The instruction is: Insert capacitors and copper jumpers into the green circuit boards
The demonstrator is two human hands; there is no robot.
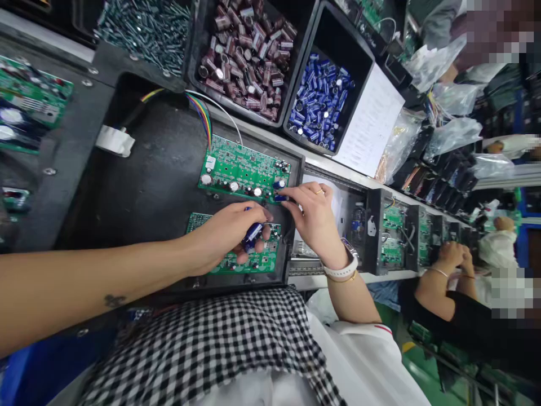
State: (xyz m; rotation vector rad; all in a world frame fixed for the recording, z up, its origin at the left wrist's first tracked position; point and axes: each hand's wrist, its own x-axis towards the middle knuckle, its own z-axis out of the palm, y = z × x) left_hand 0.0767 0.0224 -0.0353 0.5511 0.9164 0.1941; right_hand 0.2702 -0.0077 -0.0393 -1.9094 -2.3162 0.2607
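Two green circuit boards lie in a black tray (152,169): an upper board (243,169) with coloured wires and a lower board (257,260). My left hand (230,237) rests over the lower board, curled around a few blue capacitors (252,232). My right hand (313,217) pinches one blue capacitor (279,197) at the right edge of the upper board, next to another blue capacitor (279,184) standing on it.
Behind the tray stand bins of screws (147,28), maroon capacitors (249,51) and blue capacitors (319,101). A white paper sheet (372,124) and plastic bags lie to the right. More trays with boards run along the line, where another person's hands (454,254) work.
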